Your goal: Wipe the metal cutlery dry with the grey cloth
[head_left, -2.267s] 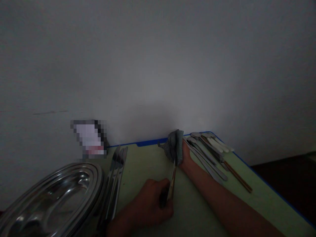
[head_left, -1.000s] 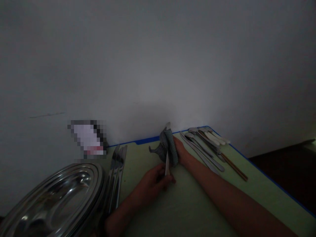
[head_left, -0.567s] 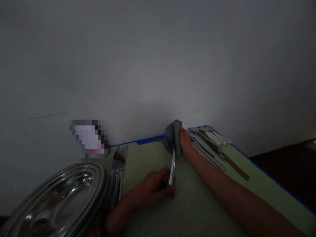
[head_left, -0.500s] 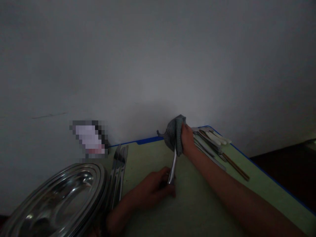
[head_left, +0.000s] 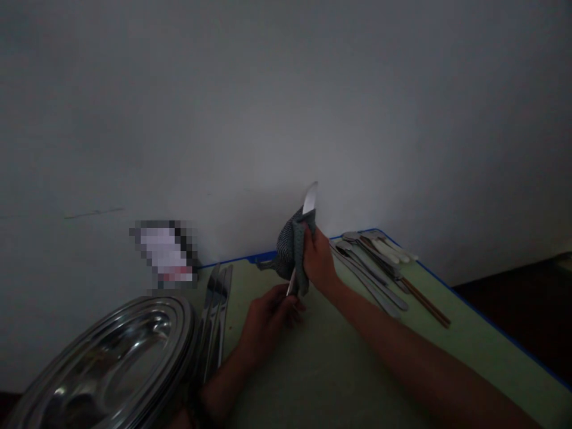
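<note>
A table knife (head_left: 310, 199) is held tilted upward above the middle of the table, its blade tip showing past the top of a grey cloth (head_left: 288, 247). My left hand (head_left: 272, 313) is closed on the knife's handle end. Higher up, my right hand (head_left: 319, 259) is closed round the cloth, which is folded about the blade. The cloth hides the knife's middle part, and one corner of it hangs out to the left. Several table knives (head_left: 217, 316) lie side by side to the left of my left hand.
Stacked oval metal plates (head_left: 179, 316) stand at the left. To the right lie several spoons (head_left: 370, 277), white-handled cutlery (head_left: 397, 249) and brown chopsticks (head_left: 426, 302). The green tabletop (head_left: 482, 351) has a blue edge and meets a grey wall (head_left: 286, 107). A blurred-out object (head_left: 163, 253) leans there.
My right hand and the cloth have moved down and left along the knife, so the blade tip now shows above the cloth. My left hand has risen slightly, nearer the cloth.
</note>
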Action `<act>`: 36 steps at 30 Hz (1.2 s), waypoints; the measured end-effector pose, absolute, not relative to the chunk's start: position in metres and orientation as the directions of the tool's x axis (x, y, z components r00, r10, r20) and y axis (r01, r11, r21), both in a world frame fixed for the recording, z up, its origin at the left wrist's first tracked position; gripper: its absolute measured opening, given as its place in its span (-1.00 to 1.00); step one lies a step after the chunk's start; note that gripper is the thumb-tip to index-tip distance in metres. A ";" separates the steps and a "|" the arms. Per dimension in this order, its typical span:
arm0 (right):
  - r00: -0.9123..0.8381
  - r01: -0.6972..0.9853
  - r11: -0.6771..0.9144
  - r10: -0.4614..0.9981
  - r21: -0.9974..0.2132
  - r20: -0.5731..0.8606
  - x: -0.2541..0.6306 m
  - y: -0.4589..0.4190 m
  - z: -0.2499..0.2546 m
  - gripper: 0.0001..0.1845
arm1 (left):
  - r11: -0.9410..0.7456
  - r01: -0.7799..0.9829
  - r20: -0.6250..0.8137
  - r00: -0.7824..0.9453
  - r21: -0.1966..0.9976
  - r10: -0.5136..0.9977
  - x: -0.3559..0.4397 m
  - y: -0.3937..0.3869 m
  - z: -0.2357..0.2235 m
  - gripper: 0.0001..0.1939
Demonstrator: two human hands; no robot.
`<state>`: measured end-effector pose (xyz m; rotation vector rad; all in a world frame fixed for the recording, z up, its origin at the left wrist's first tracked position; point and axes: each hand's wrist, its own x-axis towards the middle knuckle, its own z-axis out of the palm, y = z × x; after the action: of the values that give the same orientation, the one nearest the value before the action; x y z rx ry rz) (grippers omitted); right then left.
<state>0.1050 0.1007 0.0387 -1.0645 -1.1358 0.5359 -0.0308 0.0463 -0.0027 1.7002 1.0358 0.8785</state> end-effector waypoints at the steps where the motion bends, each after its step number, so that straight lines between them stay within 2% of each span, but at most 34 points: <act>1: 0.352 0.145 0.424 0.822 -0.894 0.447 0.100 0.099 0.035 -0.66 | -0.216 0.244 0.118 0.362 0.945 0.925 -0.030 0.046 -0.001 -0.78; 5: 0.295 0.138 0.369 0.870 -0.919 0.394 0.088 0.097 0.027 -0.67 | -0.200 0.300 0.127 0.247 0.933 0.961 -0.030 0.046 0.003 -0.81; 7: 0.245 0.162 0.382 0.878 -0.910 0.412 0.093 0.100 0.028 -0.67 | -0.203 0.362 0.145 0.180 0.910 0.973 -0.030 0.046 0.002 -0.75; 10: 0.017 0.244 0.439 0.890 -0.865 0.456 0.111 0.106 0.036 -0.70 | -0.244 0.381 0.201 0.152 0.892 0.968 -0.031 0.046 0.000 -0.62; 13: -0.287 0.306 0.505 0.857 -0.807 0.427 0.133 0.105 0.046 -0.76 | -0.229 0.250 0.200 0.135 0.941 0.970 -0.031 0.049 -0.003 -0.65; 17: -0.512 0.378 0.519 0.807 -0.766 0.294 0.147 0.096 0.059 -0.77 | -0.145 -0.022 0.147 0.096 0.989 0.984 -0.031 0.054 -0.006 -0.67; 19: -0.592 0.417 0.505 0.782 -0.756 0.196 0.148 0.091 0.064 -0.77 | -0.134 -0.094 0.139 0.044 0.986 0.989 -0.032 0.055 -0.006 -0.67; 23: -0.594 0.497 0.469 0.797 -0.730 0.108 0.158 0.087 0.070 -0.75 | -0.164 -0.125 0.152 -0.105 0.978 0.983 -0.034 0.054 -0.001 -0.67; 25: -0.565 0.527 0.416 0.823 -0.741 0.060 0.171 0.088 0.074 -0.77 | -0.149 -0.198 0.122 -0.143 0.969 0.982 -0.034 0.054 0.001 -0.68; 28: -0.521 0.555 0.202 0.841 -0.807 -0.148 0.198 0.089 0.081 -0.82 | -0.130 -0.336 0.067 -0.193 0.933 0.979 -0.035 0.057 0.000 -0.73; 30: -0.466 0.530 0.046 0.850 -0.847 -0.246 0.217 0.088 0.085 -0.80 | -0.125 -0.392 0.052 -0.191 0.911 0.980 -0.037 0.061 -0.002 -0.77; 32: -0.413 0.524 -0.031 0.865 -0.851 -0.286 0.230 0.086 0.088 -0.77 | -0.105 -0.430 0.037 -0.163 0.897 0.986 -0.039 0.065 -0.005 -0.80; 36: -0.372 0.608 -0.017 0.877 -0.794 -0.304 0.233 0.084 0.092 -0.72 | -0.048 -0.439 0.009 -0.091 0.897 0.996 -0.039 0.067 -0.007 -0.79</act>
<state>0.2335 0.0845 0.0916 -1.5592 -1.9757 1.3376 -0.0388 0.0675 -0.0067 0.8424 0.9095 1.4750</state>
